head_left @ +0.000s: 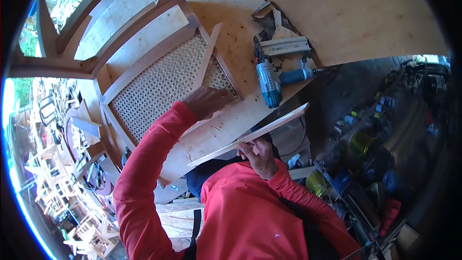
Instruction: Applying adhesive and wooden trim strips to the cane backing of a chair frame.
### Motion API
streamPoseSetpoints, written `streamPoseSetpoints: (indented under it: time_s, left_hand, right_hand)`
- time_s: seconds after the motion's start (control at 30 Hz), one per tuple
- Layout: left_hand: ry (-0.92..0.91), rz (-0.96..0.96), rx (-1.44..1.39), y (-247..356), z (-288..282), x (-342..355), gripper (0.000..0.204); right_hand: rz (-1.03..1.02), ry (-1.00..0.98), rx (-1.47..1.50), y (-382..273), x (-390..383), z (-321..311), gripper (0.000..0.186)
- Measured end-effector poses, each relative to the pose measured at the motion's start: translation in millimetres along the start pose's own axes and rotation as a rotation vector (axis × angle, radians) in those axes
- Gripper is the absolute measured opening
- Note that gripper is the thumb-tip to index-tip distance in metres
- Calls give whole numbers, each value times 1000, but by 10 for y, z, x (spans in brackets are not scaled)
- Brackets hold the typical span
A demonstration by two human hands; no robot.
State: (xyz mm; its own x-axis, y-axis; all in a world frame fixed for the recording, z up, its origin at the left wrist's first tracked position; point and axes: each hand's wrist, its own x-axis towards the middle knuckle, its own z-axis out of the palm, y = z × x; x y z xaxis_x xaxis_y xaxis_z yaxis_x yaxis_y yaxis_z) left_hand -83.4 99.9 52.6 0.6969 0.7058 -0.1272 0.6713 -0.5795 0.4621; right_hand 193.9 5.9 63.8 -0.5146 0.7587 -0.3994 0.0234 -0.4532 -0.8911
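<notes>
A woven cane panel (154, 84) sits inside a wooden frame (151, 62) on the worktable. Over the panel's near right corner is my left hand (207, 102), its fingers curled down. What those fingers hold, if anything, is hidden. A thin wooden strip (210, 53) lies slanted across the cane, and its lower end meets my left hand. Close to my body, my right hand (260, 156) pinches a long pale wooden strip (255, 134) from below. That strip tilts up to the right, past the table's near edge.
A blue-and-grey nail gun (281, 70) rests on the table (231, 19) at the right. Wood scraps (283, 31) lie behind it. Curved chair parts (91, 33) rise at the far left. Cans (361, 144) crowd the right side; stacked wooden pieces (57, 178) fill the left floor.
</notes>
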Motion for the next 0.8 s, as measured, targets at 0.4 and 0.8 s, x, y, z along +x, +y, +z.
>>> streamPoseSetpoints:
  time_s: [0.4,0.8]
  left_hand:
    - [-215,44,144,-109,54,160,54]
    - [91,89,164,10,107,3,40]
  right_hand:
    - [-62,26,60,72,6,-54,27]
    - [-50,0,35,108,-36,-110,29]
